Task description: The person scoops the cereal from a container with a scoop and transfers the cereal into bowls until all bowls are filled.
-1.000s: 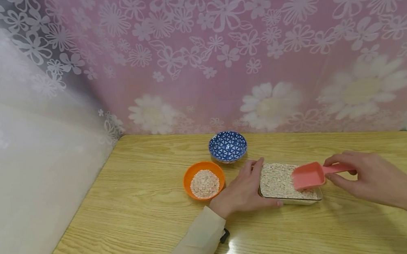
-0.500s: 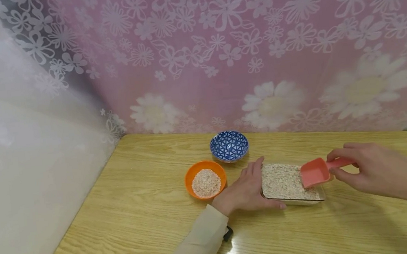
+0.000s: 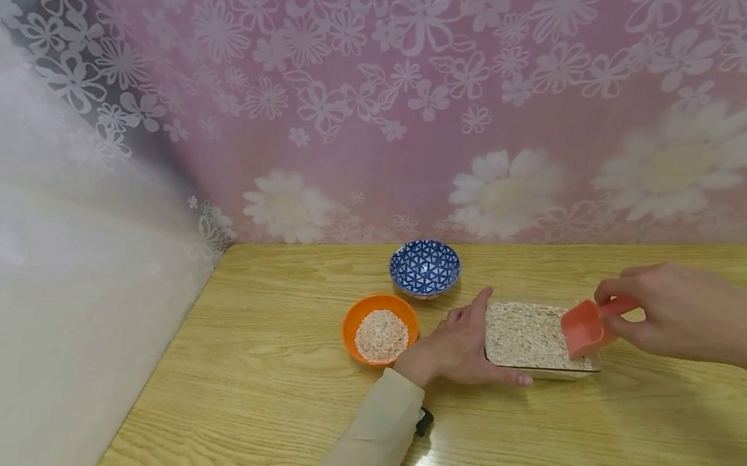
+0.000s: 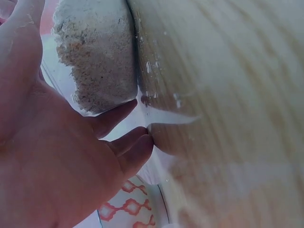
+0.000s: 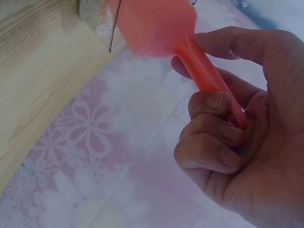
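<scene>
Coral-pink scoop at the 3 o'clock end of a clear-walled rectangular container, which rests on the wood-grained worktop and is filled with pale flakes; clock positions follow the head view. The right grip pinches the handle close to the scoop's body, with three fingers folded against the handle's end. The left grip is spread across the container's 9 o'clock end, thumb along the near side. The scoop's lip points toward 8 o'clock, at the flakes; how deep it sits, and how much it carries, cannot be told. For a clean scoop, the lip is best driven shallowly toward 9 o'clock, then levelled before lifting, since a steep tilt would probably shed flakes over the rim. Firm counter-pressure from the left grip should keep the container from sliding. Beyond that grip, at 9 o'clock, an orange bowl holds similar flakes; a blue-and-white patterned bowl stands at 10 o'clock.
</scene>
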{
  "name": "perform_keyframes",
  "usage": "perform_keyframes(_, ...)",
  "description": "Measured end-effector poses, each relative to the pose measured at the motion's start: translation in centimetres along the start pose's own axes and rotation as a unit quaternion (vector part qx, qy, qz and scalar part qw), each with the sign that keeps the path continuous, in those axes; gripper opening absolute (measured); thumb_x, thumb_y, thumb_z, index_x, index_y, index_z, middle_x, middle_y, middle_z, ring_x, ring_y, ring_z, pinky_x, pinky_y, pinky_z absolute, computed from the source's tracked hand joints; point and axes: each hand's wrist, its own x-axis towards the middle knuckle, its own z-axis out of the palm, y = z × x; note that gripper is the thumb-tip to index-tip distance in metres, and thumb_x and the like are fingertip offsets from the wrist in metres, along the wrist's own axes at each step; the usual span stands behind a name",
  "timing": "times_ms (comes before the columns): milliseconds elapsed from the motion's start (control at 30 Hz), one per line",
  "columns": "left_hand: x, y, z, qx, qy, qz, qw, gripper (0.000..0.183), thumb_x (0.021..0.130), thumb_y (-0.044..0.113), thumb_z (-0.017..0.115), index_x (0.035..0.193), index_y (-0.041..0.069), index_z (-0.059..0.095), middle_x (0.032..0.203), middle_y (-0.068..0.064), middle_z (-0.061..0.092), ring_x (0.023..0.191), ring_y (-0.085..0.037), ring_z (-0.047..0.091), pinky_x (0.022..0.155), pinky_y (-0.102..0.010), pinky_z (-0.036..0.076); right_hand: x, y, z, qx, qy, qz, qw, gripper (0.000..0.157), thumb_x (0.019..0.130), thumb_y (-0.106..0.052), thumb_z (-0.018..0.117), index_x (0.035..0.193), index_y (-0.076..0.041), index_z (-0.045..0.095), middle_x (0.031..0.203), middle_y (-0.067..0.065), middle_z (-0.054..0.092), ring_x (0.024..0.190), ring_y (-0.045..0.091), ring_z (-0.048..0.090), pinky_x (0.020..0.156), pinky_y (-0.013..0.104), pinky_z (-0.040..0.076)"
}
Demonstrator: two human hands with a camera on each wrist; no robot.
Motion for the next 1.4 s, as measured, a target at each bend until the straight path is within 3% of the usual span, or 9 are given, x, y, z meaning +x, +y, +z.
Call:
perform_keyframes(233, 0.4, -0.2, 0.0, 0.004, 0.005, -0.006, 1.0, 0.128, 0.075, 0.078, 0.072, 0.165, 0.028, -0.003, 0.17, 0.001, 0.025, 0.153, -0.025, 0.033, 0.122, -0.043, 0.036, 0.1, -0.1, 1.5, 0.032, 0.029, -0.01, 0.999, 0.016, 0.082, -0.026, 0.083, 0.095, -0.023, 0.074, 0.082, -0.013, 0.067, 0.064, 0.004, 0.057, 0.055, 0.026, 0.044)
perform_keyframes(433, 0.4, -0.1, 0.1, 0.011, 0.005, -0.003, 0.9999, 0.127, 0.076, 0.078, 0.072, 0.165, 0.027, -0.003, 0.171, 0.001, 0.023, 0.153, -0.025, 0.033, 0.123, -0.043, 0.035, -0.9, 0.6, 3.7, 0.08, 0.096, -0.024, 0.992, 0.023, 0.079, -0.02, 0.087, 0.098, -0.022, 0.075, 0.085, -0.014, 0.068, 0.061, -0.004, 0.049, 0.053, 0.022, 0.037)
perform_keyframes(567, 0.4, -0.2, 0.1, 0.015, 0.007, -0.001, 0.9999, 0.127, 0.076, 0.078, 0.072, 0.165, 0.027, -0.003, 0.171, 0.002, 0.021, 0.154, -0.025, 0.032, 0.124, -0.043, 0.034, -1.6, 1.0, 5.0, 0.15, 0.078, 0.002, 0.986, 0.024, 0.084, -0.018, 0.084, 0.106, -0.02, 0.074, 0.092, -0.009, 0.072, 0.061, -0.007, 0.039, 0.054, 0.02, 0.033)
perform_keyframes(667, 0.5, -0.2, 0.2, 0.014, 0.006, 0.002, 0.9999, 0.127, 0.076, 0.078, 0.072, 0.165, 0.027, -0.003, 0.171, 0.003, 0.021, 0.155, -0.025, 0.031, 0.125, -0.043, 0.032, -2.1, 1.6, 6.1, 0.184, 0.066, 0.021, 0.98, 0.026, 0.087, -0.02, 0.082, 0.111, -0.02, 0.073, 0.099, -0.003, 0.075, 0.068, -0.009, 0.047, 0.057, 0.021, 0.039)
perform_keyframes(867, 0.5, -0.1, 0.3, 0.015, 0.008, 0.001, 0.9999, 0.125, 0.076, 0.078, 0.071, 0.165, 0.029, -0.002, 0.17, 0.002, 0.025, 0.154, -0.025, 0.032, 0.124, -0.044, 0.033, -2.4, 1.7, 8.2, 0.226, 0.12, -0.017, 0.967, 0.035, 0.082, -0.01, 0.085, 0.112, -0.023, 0.073, 0.098, -0.006, 0.075, 0.075, -0.009, 0.058, 0.06, 0.016, 0.045)
perform_keyframes(1067, 0.4, -0.1, 0.1, 0.002, 0.007, -0.002, 1.0, 0.123, 0.076, 0.077, 0.072, 0.164, 0.031, 0.0, 0.169, 0.003, 0.027, 0.154, -0.023, 0.032, 0.123, -0.045, 0.034, -1.9, 0.6, 8.4, 0.223, 0.132, -0.031, 0.965, 0.036, 0.082, -0.01, 0.085, 0.114, -0.023, 0.073, 0.102, -0.007, 0.075, 0.086, -0.008, 0.062, 0.064, 0.017, 0.051)
perform_keyframes(1300, 0.4, -0.1, 0.2, -0.006, 0.009, -0.004, 0.9999, 0.122, 0.076, 0.077, 0.073, 0.164, 0.032, 0.002, 0.168, 0.003, 0.028, 0.153, -0.022, 0.033, 0.123, -0.044, 0.034, -1.2, -0.3, 8.6, 0.193, 0.163, -0.069, 0.965, 0.036, 0.081, -0.007, 0.085, 0.112, -0.02, 0.073, 0.095, -0.016, 0.07, 0.078, -0.008, 0.053, 0.061, 0.015, 0.041)
perform_keyframes(1400, 0.4, -0.2, 0.2, -0.005, 0.01, -0.004, 0.9999, 0.122, 0.076, 0.077, 0.072, 0.164, 0.032, 0.002, 0.168, 0.004, 0.029, 0.153, -0.022, 0.033, 0.123, -0.043, 0.034, -1.3, -0.4, 8.8, 0.201, 0.172, -0.067, 0.962, 0.036, 0.08, -0.005, 0.085, 0.11, -0.02, 0.074, 0.094, -0.017, 0.069, 0.079, -0.009, 0.057, 0.064, 0.011, 0.043)
